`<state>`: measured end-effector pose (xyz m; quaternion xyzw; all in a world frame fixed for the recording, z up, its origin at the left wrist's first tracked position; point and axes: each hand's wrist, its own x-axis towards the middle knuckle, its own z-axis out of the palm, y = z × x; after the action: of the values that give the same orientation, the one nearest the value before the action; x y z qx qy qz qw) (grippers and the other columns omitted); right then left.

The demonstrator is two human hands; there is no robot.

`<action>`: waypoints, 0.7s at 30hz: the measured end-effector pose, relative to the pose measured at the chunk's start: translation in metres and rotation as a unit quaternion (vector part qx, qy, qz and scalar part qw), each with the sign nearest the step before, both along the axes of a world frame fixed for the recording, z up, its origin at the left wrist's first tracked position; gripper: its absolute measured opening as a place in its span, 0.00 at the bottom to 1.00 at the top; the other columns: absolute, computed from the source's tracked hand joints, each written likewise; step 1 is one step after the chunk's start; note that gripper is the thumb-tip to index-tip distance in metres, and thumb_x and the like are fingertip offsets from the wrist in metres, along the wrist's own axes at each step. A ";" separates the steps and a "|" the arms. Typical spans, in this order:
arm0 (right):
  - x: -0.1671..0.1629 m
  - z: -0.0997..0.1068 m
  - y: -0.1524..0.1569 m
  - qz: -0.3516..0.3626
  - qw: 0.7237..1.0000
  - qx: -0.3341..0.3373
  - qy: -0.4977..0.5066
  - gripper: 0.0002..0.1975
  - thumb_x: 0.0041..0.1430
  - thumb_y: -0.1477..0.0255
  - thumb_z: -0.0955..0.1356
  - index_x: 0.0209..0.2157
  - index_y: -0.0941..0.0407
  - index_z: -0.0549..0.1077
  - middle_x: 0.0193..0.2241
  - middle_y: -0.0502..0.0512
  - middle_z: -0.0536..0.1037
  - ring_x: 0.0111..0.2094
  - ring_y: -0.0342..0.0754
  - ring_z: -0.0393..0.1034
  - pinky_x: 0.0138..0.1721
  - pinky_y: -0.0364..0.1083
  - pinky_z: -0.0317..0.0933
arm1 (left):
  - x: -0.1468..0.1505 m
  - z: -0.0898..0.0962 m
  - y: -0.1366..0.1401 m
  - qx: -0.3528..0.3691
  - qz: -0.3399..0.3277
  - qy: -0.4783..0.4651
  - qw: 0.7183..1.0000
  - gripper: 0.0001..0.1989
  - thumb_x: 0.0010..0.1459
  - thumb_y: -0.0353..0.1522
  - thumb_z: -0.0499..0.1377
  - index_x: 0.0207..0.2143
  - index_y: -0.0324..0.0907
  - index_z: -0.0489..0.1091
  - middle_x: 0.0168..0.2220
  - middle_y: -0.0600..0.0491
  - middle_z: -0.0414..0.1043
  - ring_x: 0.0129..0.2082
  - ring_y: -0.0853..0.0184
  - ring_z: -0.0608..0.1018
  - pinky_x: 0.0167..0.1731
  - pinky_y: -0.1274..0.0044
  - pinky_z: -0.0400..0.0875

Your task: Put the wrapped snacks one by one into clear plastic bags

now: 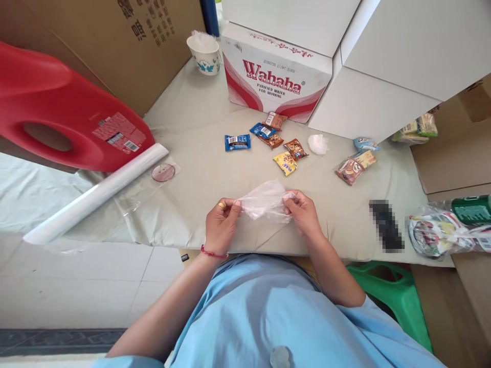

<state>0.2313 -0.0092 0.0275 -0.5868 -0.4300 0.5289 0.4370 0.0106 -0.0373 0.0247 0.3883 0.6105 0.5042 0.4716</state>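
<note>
A thin, clear plastic bag [265,202] is stretched between my two hands above the near part of the table. My left hand [223,220] pinches its left end between thumb and fingers. At the other end, my right hand [302,210] is closed on the crumpled plastic. Just beyond the bag lie a yellow snack packet [286,163] and a brown snack packet [295,149]. A blue snack packet [238,142] rests farther left, near another blue packet [263,131]. A crumpled white plastic wad [318,144] sits to the right of these.
A roll of clear film [99,191] lies at the left beside a large red jug [69,112]. Behind stand a paper cup [205,56] and a Wahaha carton [276,76]. On the right are more snack packets [351,169], a pixelated dark object [386,226] and a green can [472,208].
</note>
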 end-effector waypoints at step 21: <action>0.015 -0.004 -0.014 -0.003 0.999 -0.044 0.015 0.19 0.52 0.52 0.75 0.35 0.53 0.76 0.23 0.47 0.73 0.19 0.41 0.58 0.20 0.43 0.50 | -0.033 0.011 0.016 0.030 -0.026 -0.140 0.989 0.21 0.61 0.44 0.60 0.55 0.51 0.68 0.74 0.45 0.56 0.67 0.51 0.71 0.57 0.57 0.77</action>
<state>0.2468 -0.0227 0.0234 -0.5991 -0.3980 0.5543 0.4188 -0.0220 -0.0210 0.0362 0.3435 0.5124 0.5590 0.5540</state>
